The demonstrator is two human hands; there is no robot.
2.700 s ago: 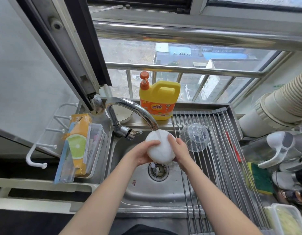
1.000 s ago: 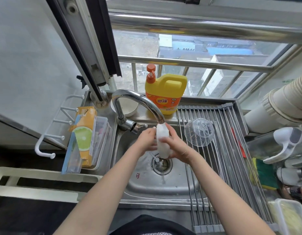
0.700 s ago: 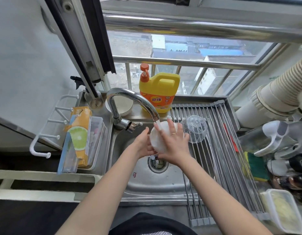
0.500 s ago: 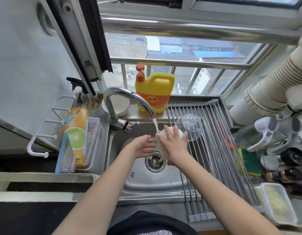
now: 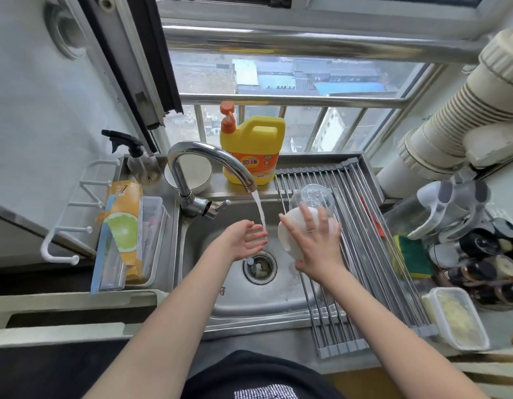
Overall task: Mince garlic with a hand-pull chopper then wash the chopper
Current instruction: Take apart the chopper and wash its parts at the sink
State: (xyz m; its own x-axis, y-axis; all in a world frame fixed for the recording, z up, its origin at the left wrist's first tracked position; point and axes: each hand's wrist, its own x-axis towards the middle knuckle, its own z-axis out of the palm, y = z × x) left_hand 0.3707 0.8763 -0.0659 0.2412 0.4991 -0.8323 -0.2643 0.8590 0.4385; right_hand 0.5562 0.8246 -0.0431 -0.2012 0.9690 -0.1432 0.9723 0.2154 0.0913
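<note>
Running from the curved chrome tap (image 5: 209,156), a stream of water (image 5: 259,210) falls onto the left hand (image 5: 245,240), which is held palm-up and cupped over the stainless steel sink (image 5: 249,300), fingers relaxed and grasping nothing. The right hand (image 5: 315,246) carries the round white plastic chopper lid (image 5: 290,234) at the sink's right edge, fingers (image 5: 307,218) spread across its top; a ring shows on one finger. The lid sits just in front of the clear plastic chopper bowl (image 5: 313,195), which lies upturned on the grey roll-up drying rack (image 5: 350,254). A yellow dish-soap jug with an orange pump (image 5: 251,148) stands on the ledge behind the tap. A clear rectangular container of pale minced garlic (image 5: 457,318) rests on the surface to the right of the rack.
</note>
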